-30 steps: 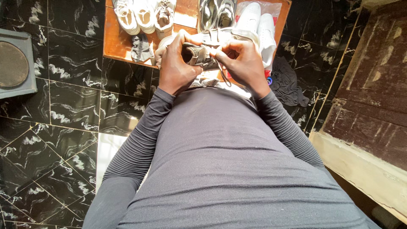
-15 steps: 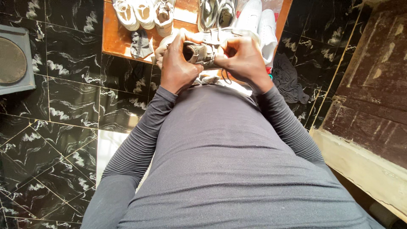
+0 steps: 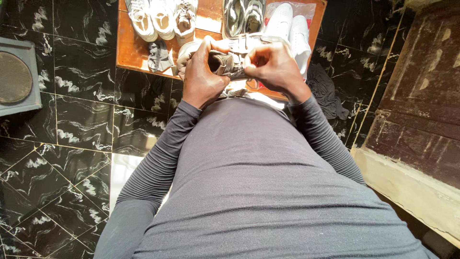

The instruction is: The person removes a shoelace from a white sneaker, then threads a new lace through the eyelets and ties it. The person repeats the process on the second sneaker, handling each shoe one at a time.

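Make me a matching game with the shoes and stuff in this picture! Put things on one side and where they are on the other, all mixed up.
Things:
1. grey shoe
2. white shoes
3. dark cloth
4. grey box with a round top

Places:
A. on the black floor, far left
B. held in both hands
C. on the wooden board, right end
D. on the floor, right of the board

Pairs: 1-B, 2-C, 3-D, 4-A
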